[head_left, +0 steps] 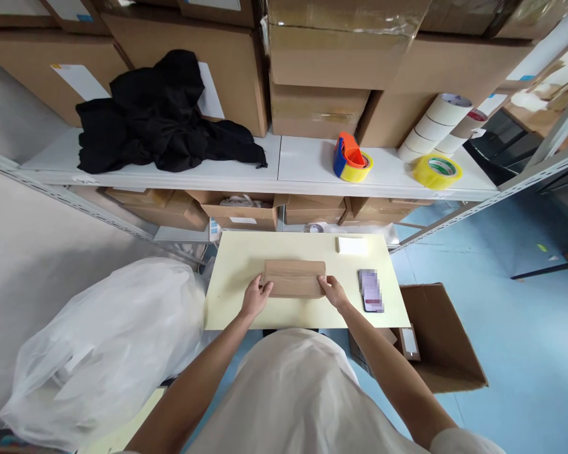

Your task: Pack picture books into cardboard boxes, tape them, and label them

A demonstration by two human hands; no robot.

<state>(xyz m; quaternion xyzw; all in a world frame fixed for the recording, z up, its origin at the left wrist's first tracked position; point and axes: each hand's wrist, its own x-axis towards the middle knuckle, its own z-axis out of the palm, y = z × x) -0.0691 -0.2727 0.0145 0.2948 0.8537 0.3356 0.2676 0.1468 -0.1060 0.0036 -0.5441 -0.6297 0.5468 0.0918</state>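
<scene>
A small closed cardboard box (pixel 294 280) lies lengthwise on the pale yellow table (pixel 236 252) in front of me. At its left end, my left hand (pixel 257 296) grips the side with thumb and fingers. My right hand (pixel 334 291) grips the opposite end, its thumb on the near right corner. The box's lower edge is near the table surface; whether it rests fully on it I cannot tell. To the right of it lies a phone (pixel 370 290), and a small white stack (pixel 352 245) of what look like labels sits behind that.
Behind the table runs a metal shelf (pixel 307 167) with a tape dispenser (pixel 351 157), a yellow tape roll (pixel 437 171), black cloth (pixel 156 120) and large cartons (pixel 331 57). An open carton (pixel 447 340) stands on the floor at right. A translucent plastic bag (pixel 108 340) bulges at left.
</scene>
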